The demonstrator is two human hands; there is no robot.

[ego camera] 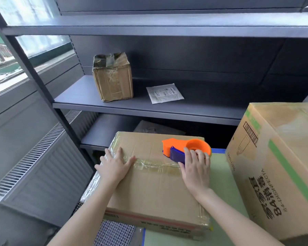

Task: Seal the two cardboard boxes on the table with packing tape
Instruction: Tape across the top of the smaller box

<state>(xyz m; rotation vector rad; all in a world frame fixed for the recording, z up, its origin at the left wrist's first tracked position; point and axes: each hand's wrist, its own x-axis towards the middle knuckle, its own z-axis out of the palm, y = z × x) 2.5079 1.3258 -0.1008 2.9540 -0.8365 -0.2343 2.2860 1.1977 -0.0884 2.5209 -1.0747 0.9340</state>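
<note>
A flat cardboard box (155,190) lies on the table in front of me, its flaps closed. A strip of clear packing tape (156,166) runs across its top from the left edge toward the right. My left hand (114,166) lies flat with spread fingers on the tape's left end, pressing it down. My right hand (196,167) grips an orange and blue tape dispenser (185,148) at the strip's right end, near the box's far right corner. A second, taller cardboard box (277,167) with black print and green stripes stands at the right.
Behind the table is a dark metal shelf unit (149,107) holding a small taped carton (113,79) and a white packet (164,93). A green table surface (220,201) shows between the two boxes. A radiator grille (34,157) and window lie to the left.
</note>
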